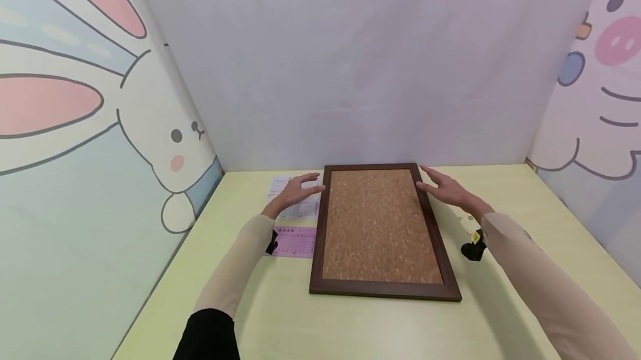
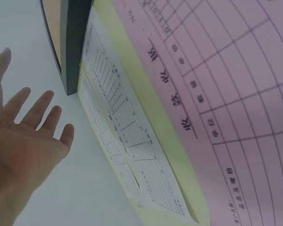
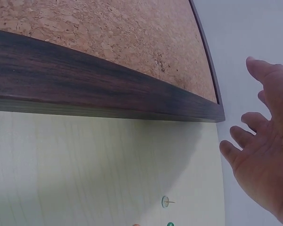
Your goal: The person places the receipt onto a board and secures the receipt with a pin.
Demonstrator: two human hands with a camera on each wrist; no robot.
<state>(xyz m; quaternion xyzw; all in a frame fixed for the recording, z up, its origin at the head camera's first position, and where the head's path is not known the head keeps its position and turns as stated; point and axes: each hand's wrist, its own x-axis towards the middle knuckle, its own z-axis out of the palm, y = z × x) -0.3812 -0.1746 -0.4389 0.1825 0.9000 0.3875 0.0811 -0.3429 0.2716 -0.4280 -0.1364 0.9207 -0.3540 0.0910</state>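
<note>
A corkboard (image 1: 380,226) with a dark brown wooden frame (image 3: 85,84) lies on the table. My left hand (image 1: 299,190) hovers by its upper left side, fingers extended toward the frame. In the left wrist view that hand (image 2: 26,136) shows its palm and spread fingers, holding nothing. Across the board, my right hand (image 1: 445,188) is at the upper right edge, fingertips right by the frame. Its palm is empty in the right wrist view, where the fingers are loosely bent.
Left of the board lie a pink printed form (image 1: 295,241) and white printed forms (image 2: 132,127). On the right side are several thumbtacks, one (image 3: 165,201) with its point showing. A plain pale curtain (image 1: 350,59) hangs behind the table, and cartoon panels (image 1: 75,237) flank it.
</note>
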